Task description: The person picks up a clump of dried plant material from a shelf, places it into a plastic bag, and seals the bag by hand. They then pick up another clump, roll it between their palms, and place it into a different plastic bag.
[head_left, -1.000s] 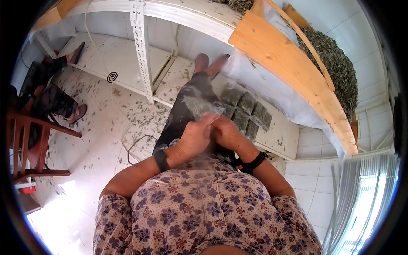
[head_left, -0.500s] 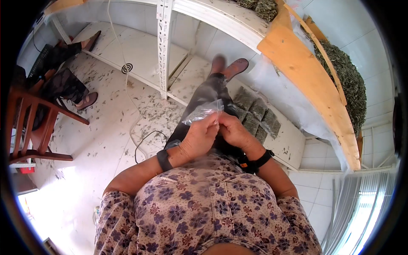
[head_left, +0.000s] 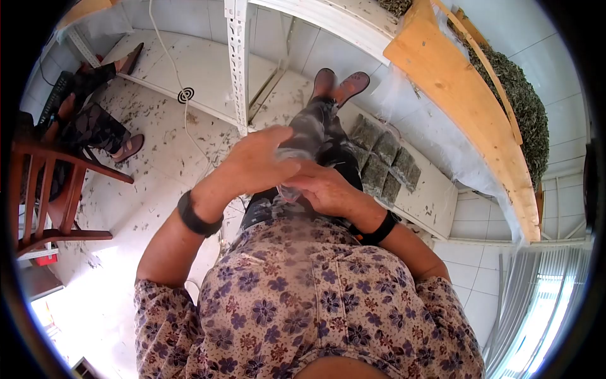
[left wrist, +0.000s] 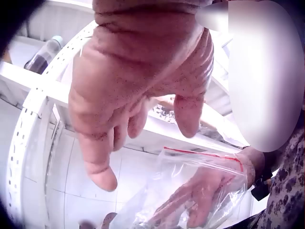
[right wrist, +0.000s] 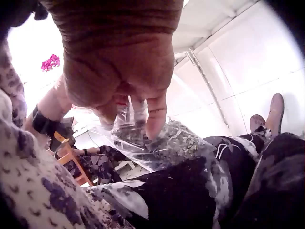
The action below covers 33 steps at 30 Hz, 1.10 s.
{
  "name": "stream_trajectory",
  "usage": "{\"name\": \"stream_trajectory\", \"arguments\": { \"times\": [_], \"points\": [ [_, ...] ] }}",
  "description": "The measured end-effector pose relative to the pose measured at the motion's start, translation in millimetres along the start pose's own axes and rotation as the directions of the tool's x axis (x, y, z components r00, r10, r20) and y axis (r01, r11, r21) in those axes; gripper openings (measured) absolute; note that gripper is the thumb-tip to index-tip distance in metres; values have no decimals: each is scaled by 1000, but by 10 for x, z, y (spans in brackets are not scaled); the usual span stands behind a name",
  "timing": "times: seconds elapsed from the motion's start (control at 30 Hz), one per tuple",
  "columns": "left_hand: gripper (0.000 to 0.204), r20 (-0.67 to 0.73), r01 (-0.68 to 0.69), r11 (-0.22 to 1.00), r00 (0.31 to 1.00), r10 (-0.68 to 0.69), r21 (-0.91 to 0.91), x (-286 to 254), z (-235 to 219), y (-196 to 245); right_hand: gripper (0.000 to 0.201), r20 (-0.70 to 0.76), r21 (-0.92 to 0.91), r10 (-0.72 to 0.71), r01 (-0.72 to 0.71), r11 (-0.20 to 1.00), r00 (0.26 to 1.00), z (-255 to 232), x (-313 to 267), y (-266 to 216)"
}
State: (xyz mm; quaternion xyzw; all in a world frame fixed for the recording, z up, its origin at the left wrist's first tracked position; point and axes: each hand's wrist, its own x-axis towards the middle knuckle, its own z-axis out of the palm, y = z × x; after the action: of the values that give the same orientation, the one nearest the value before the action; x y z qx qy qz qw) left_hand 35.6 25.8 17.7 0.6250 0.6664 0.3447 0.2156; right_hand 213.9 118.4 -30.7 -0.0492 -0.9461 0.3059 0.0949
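Note:
My right hand (head_left: 328, 188) holds a clear zip bag (left wrist: 164, 179) with a red line along its mouth, close above the lap. In the right wrist view the bag (right wrist: 138, 150) hangs from the right fingertips, and greyish-green dried herb (right wrist: 181, 140) shows through the plastic. My left hand (head_left: 252, 161) is up beside the bag with its fingers spread and nothing between them. Through the film in the left wrist view, the right hand's fingers (left wrist: 190, 195) can be seen. In the head view the two hands overlap and hide most of the bag.
Several packed bags of herb (head_left: 385, 155) lie on the low white shelf (head_left: 426, 205) at right. A wooden board (head_left: 464, 95) edges a raised heap of dried herb (head_left: 517, 114). A white metal post (head_left: 238, 69) stands ahead. At left are a wooden chair (head_left: 47, 189) and another person's legs (head_left: 104, 132).
Both hands were together pinching the bag's top over the legs. Now the left hand has let go, moved up and left, and spread its fingers, while the bag has come nearer the body.

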Motion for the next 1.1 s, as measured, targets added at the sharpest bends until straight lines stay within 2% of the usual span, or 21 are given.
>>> {"name": "stream_trajectory", "arguments": {
  "times": [0.1,0.2,0.3,0.4,0.5,0.53,0.57,0.63,0.7,0.73,0.77,0.83,0.9,0.97,1.1],
  "points": [
    [42,29,-159,979,987,157,127,93,362,-371,25,-4,-53,-25,24,998,1000,14,18,17],
    [34,317,-27,992,948,-12,120,181,356,-296,26,31,-43,-5,6,999,1000,10,36,45],
    [15,236,-78,977,971,30,197,174,440,-312,27,14,-38,-4,5,999,1000,25,13,77],
    [13,138,-83,985,988,63,149,273,413,-302,26,40,-28,12,-11,1000,999,-34,26,21],
    [15,28,-108,994,994,108,9,400,461,-433,27,10,-101,7,-6,995,1000,-121,10,-22],
    [18,98,-90,993,992,82,79,452,432,-402,28,-6,-109,-2,2,994,1000,-176,5,-55],
    [18,72,1,997,997,5,-77,486,450,-379,30,-23,-118,-10,7,993,1000,-234,1,-96],
    [17,64,124,939,992,-109,-322,546,515,-368,32,-62,-137,-15,6,991,998,-300,-30,-94],
    [16,76,158,889,987,-139,-429,610,626,-425,35,-107,-158,-8,-9,987,994,-344,-85,-54],
    [15,107,222,830,975,-194,-512,622,609,-349,28,-181,-183,-34,0,983,983,-386,-77,-90],
    [15,138,282,759,959,-249,-587,634,589,-269,26,-191,-210,-31,-10,978,981,-411,-98,-68],
    [13,302,483,414,851,-429,-772,652,541,-78,21,-213,-263,-23,-35,964,977,-454,-144,-8],
    [12,269,363,591,932,-244,-721,689,695,-219,16,-221,-282,-45,-20,959,974,-525,-177,-7],
    [10,242,258,714,962,-127,-651,737,862,-332,17,-175,-295,-24,-29,955,984,-597,-256,52],
    [8,248,234,803,962,-111,-548,743,928,-185,18,-173,-331,26,-83,940,985,-692,-365,71]
  ]
}}
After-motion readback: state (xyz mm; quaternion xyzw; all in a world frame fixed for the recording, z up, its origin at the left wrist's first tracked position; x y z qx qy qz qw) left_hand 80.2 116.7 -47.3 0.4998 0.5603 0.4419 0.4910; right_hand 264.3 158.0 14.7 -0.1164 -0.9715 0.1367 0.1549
